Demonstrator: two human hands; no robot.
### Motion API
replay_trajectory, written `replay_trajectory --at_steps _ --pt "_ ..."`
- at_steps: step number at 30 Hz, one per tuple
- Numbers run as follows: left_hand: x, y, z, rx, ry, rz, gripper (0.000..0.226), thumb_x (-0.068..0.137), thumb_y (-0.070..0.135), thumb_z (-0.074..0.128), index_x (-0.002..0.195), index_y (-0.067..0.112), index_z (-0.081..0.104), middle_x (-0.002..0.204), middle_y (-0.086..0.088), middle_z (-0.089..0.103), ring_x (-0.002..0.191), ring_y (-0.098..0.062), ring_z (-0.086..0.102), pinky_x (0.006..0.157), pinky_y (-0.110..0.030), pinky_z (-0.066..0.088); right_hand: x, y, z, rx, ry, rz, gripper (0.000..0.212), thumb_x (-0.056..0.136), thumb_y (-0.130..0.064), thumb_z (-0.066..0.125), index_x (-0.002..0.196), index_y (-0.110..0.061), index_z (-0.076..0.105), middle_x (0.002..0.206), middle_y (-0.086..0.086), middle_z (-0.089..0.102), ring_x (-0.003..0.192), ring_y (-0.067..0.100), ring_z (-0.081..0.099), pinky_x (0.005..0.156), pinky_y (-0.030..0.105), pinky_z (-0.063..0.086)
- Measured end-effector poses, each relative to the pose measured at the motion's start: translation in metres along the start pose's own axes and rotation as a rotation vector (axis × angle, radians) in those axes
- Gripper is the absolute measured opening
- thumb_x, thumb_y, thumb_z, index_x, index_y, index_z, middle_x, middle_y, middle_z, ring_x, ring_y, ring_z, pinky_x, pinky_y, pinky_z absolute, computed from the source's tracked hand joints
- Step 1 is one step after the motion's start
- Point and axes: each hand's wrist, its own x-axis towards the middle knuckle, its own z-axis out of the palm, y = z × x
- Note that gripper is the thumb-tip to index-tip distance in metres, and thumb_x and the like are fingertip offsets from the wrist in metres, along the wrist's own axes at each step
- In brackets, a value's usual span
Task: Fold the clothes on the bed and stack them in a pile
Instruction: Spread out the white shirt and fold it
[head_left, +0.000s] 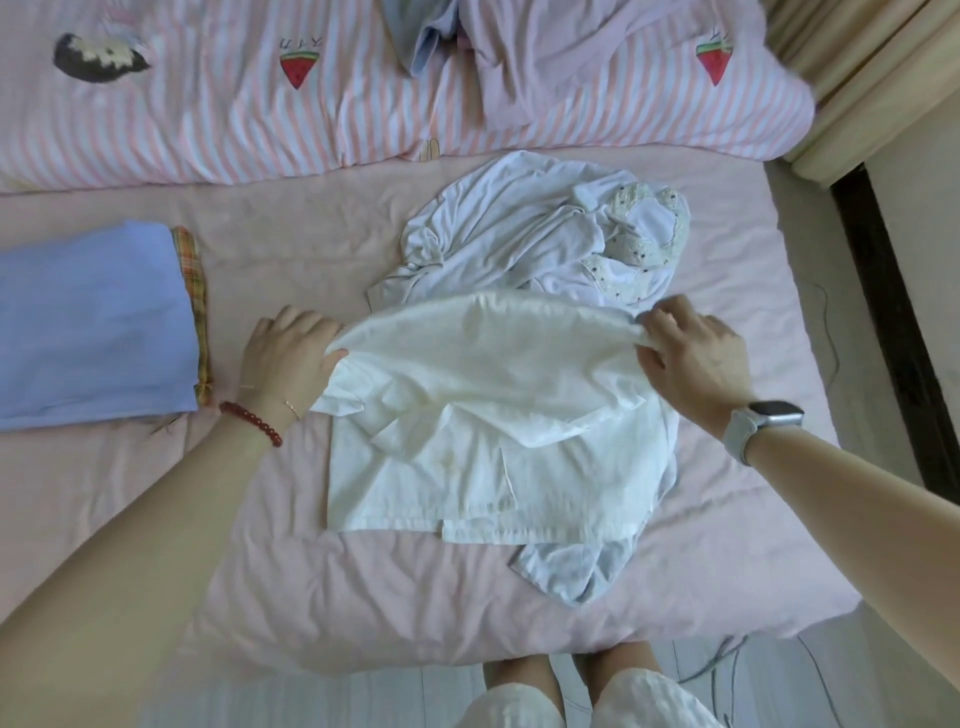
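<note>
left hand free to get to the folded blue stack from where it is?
Probably not yet. The left hand grips the cream garment's edge, so it's occupied. The path looks open though: the folded blue stack lies just beside it on the pink sheet, nothing between.

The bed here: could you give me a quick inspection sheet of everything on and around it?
Surface: pink bed sheet, wrinkled.
Job's things: cream shirt being folded, lying over a crumpled white garment; folded blue garment at left on a plaid piece.
Clutter: striped quilt with clothes heaped on it, behind.
Hands: left hand and right hand each pinch the shirt's far fold.
Cables: thin cord at right edge; another on the floor.
Surroundings: curtain, pale floor.
</note>
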Motion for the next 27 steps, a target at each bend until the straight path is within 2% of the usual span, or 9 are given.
replay_trajectory --at_steps 2,5,8,13,15,18,20,22,27 --pt "-0.03 0.005 0.01 0.019 0.041 0.097 0.013 0.072 0.004 0.065 0.083 -0.002 0.068 0.084 -0.018 0.068 0.082 -0.034 0.062 0.065 -0.042 0.046 -0.036 -0.003 0.001 0.018 -0.035 -0.068 0.021 0.064 0.003 0.071 0.083 -0.002 0.066 0.085 0.018 0.063 0.055 0.033 0.06 0.05 0.035 0.049" --pt "-0.074 0.013 0.032 0.056 0.04 0.19 0.023 0.066 0.004 0.046 0.075 0.005 0.067 0.096 -0.01 0.071 0.094 -0.025 0.058 0.063 -0.038 0.047 -0.086 -0.004 0.008 0.023 -0.162 -0.151 0.032 0.05 0.003 0.079 0.079 -0.003 0.067 0.084 0.017 0.065 0.059 0.031 0.063 0.051 0.035 0.05" --pt "-0.11 0.022 0.058 0.073 -0.146 0.138 0.033 0.046 -0.009 0.076 0.073 0.007 0.065 0.107 -0.011 0.068 0.099 -0.029 0.063 0.063 -0.039 0.047 -0.121 -0.004 0.02 -0.018 -0.329 -0.107 0.038 0.046 0.0 0.083 0.08 -0.005 0.067 0.084 0.013 0.065 0.062 0.03 0.063 0.052 0.036 0.05" --pt "-0.138 0.034 0.086 -0.038 -0.497 -0.161 0.031 0.072 0.018 0.072 0.101 0.01 0.064 0.141 -0.005 0.043 0.122 -0.029 0.046 0.085 -0.04 0.043 -0.147 -0.012 0.034 -0.218 -0.845 0.058 0.047 0.083 -0.039 0.056 0.126 -0.025 0.048 0.131 -0.004 0.047 0.111 0.022 0.051 0.084 0.035 0.036" --pt "-0.137 0.037 0.088 -0.161 -0.395 -0.259 0.018 0.075 0.016 0.067 0.09 0.008 0.068 0.122 -0.009 0.059 0.11 -0.033 0.055 0.086 -0.041 0.041 -0.147 -0.02 0.032 -0.178 -0.775 0.112 0.039 0.08 -0.042 0.06 0.11 -0.018 0.062 0.113 0.004 0.06 0.097 0.028 0.058 0.08 0.039 0.039" --pt "-0.121 0.048 0.082 -0.183 -0.164 -0.364 0.029 0.075 0.026 0.049 0.086 0.008 0.069 0.094 -0.011 0.067 0.092 -0.036 0.058 0.084 -0.044 0.04 -0.138 -0.03 0.036 -0.113 -0.377 0.116 0.029 0.078 -0.032 0.049 0.077 -0.008 0.065 0.081 0.009 0.062 0.072 0.032 0.06 0.067 0.041 0.044" --pt "-0.105 0.054 0.079 -0.144 -0.02 -0.334 0.035 0.076 0.023 0.047 0.098 0.004 0.067 0.106 -0.015 0.064 0.102 -0.039 0.056 0.087 -0.048 0.04 -0.124 -0.043 0.042 -0.081 -0.263 0.086 0.032 0.08 -0.027 0.04 0.087 -0.009 0.066 0.094 0.011 0.063 0.085 0.031 0.062 0.076 0.043 0.043" --pt "-0.085 0.058 0.081 -0.143 -0.002 -0.247 0.037 0.082 0.016 0.051 0.114 0.001 0.062 0.125 -0.02 0.056 0.12 -0.042 0.047 0.097 -0.052 0.035 -0.109 -0.058 0.055 -0.057 -0.32 0.061 0.043 0.084 -0.029 0.036 0.113 -0.011 0.063 0.119 0.014 0.059 0.111 0.033 0.057 0.095 0.052 0.038" --pt "-0.058 0.065 0.115 -0.183 -0.288 -0.229 0.05 0.099 0.029 0.032 0.147 0.024 0.021 0.157 -0.007 0.009 0.144 -0.028 0.004 0.112 -0.047 0.008 -0.091 -0.058 0.09 -0.039 -0.573 0.084 0.053 0.095 -0.036 0.036 0.146 -0.026 0.026 0.154 0.016 0.019 0.141 0.04 0.015 0.107 0.065 0.01"
